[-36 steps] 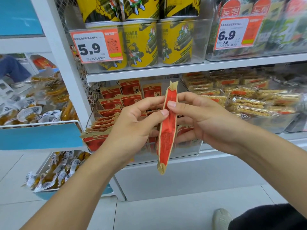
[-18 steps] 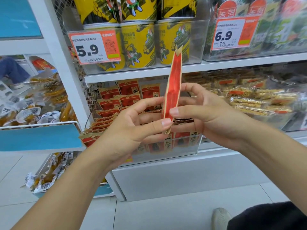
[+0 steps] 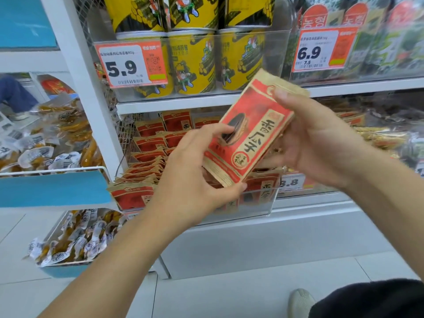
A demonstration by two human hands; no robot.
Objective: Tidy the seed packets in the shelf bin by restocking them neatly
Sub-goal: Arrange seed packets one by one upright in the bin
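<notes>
I hold one seed packet (image 3: 246, 131) up in front of the shelf, printed face toward me, its long axis tilted so the top corner leans up to the right and the bottom corner points down to the left, toward the bin. My right hand (image 3: 321, 143) grips the packet's upper right edge, fingers curled round behind and over the top; my left hand (image 3: 195, 177) pinches its lower left end, thumb under the bottom corner and fingertips on the face. The clear shelf bin (image 3: 263, 203) sits directly below and behind the packet, at the front edge of the lower shelf, and the other seed packets (image 3: 146, 161) lie in it in a loose, overlapping row that spills toward the bin's left front corner. My left hand is the nearer one to that row, so I judge the packet should swing upright and drop in behind the bin's front wall on the right side, where packets already stand. That wall is what stands in the way, so the packet has to go over it. Yellow tubs (image 3: 192, 63) fill the shelf above, and wrapped snacks (image 3: 68, 239) sit in the blue bins to the left.
</notes>
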